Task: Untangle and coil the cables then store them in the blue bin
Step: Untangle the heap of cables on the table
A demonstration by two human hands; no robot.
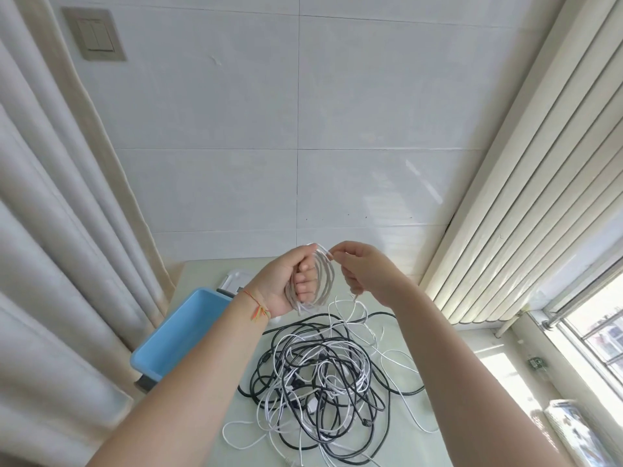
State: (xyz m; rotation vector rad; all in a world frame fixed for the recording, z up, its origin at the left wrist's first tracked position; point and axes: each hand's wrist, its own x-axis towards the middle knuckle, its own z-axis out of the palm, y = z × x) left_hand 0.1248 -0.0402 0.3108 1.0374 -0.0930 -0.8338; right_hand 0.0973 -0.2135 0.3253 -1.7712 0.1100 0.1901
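Head view, looking down over a pale table set against a white tiled wall. The left hand is raised above the far part of the table, its fingers curled round a coil of white cable; the loops hang upright across the palm. The right hand, just beside it, pinches the same cable at the top of the coil between thumb and forefinger, and a loose end of the cable drops from under this hand toward the table. A thin red and yellow string circles the left wrist.

Below the hands, in the middle of the table, lies a tangled heap of black and white cables, with single white strands trailing toward the near and right edges. The blue bin stands at the table's left edge, open side up, with no cable visible in it. A small white object, not identifiable, sits at the far left corner behind the bin. A curtain hangs to the left, blinds and a window to the right, and a wall switch is at upper left.
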